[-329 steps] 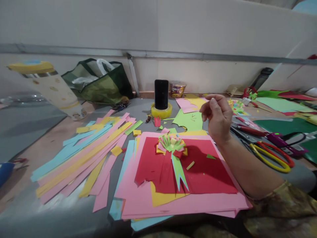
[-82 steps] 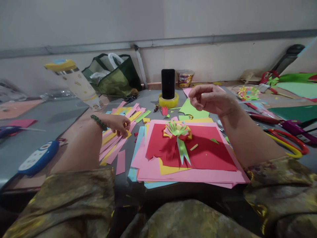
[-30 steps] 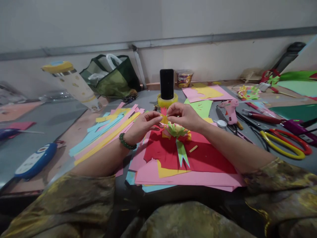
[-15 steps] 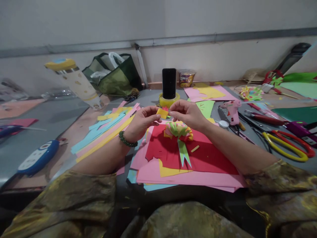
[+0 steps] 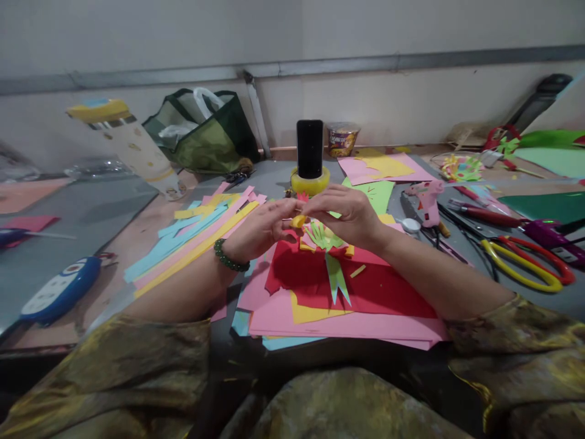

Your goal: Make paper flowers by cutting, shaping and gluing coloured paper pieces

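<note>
My left hand (image 5: 262, 230), with a green bead bracelet on its wrist, pinches a small piece of yellow paper (image 5: 299, 221) that is bent into a curve. My right hand (image 5: 347, 213) meets it from the other side, its fingers closed at the top of the same piece; their tips partly hide it. Just below my hands lies a paper flower (image 5: 326, 238) in green, pink, yellow and red with a light green forked ribbon tail. It rests on red paper (image 5: 384, 283) over pink sheets (image 5: 365, 326). A thin pale strip (image 5: 358, 271) lies beside the tail.
Coloured paper strips (image 5: 183, 238) fan out on the left, near a blue-and-white cutter (image 5: 61, 289). A phone (image 5: 309, 149) stands on a yellow tape roll (image 5: 311, 182). At right are a pink glue gun (image 5: 427, 201) and scissors (image 5: 525, 265); behind, a bottle (image 5: 132, 152) and green bag (image 5: 205, 134).
The yellow paper was held flat between both hands; now it is curled over. My right hand has moved left and closer to my left hand. The view has shifted slightly.
</note>
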Tool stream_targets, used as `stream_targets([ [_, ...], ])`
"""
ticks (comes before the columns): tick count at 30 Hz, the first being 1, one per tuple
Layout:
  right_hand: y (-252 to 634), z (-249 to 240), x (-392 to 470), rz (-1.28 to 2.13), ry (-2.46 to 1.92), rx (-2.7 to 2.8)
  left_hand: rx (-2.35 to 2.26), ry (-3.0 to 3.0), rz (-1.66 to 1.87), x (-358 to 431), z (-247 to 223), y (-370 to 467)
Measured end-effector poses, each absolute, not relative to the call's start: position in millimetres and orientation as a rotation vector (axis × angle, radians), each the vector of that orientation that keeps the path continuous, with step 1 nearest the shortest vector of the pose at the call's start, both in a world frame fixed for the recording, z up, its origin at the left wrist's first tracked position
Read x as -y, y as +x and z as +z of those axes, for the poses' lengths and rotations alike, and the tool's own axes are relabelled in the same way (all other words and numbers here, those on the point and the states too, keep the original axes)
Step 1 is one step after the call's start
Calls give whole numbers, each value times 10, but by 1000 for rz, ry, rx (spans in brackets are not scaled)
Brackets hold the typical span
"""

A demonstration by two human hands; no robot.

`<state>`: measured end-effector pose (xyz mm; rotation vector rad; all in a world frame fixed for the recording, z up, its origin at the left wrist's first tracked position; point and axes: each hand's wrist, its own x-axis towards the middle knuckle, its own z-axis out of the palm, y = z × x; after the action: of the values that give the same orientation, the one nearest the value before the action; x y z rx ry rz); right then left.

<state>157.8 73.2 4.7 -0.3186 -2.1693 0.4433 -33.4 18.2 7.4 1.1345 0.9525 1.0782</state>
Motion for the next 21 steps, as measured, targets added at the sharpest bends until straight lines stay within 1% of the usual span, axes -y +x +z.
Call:
stream_targets([
  [4,1565,42,-737,389,-266,2202,-987,1221,1082,-183,79,-343],
  [8,1555,22,-711,439,-401,2117,-1050,1255,1131,-200,61,-371],
  [13,1564,71,-644,591,-517,2030,-1109,1299,1233,-182,63,-339],
  [18,1663,404,-442,605,-560,1844,-1164,1311,1263,-187,69,-323],
  [21,1841,685,-260,479,-629,1888,-1157,1255,1247,-200,56,-329],
])
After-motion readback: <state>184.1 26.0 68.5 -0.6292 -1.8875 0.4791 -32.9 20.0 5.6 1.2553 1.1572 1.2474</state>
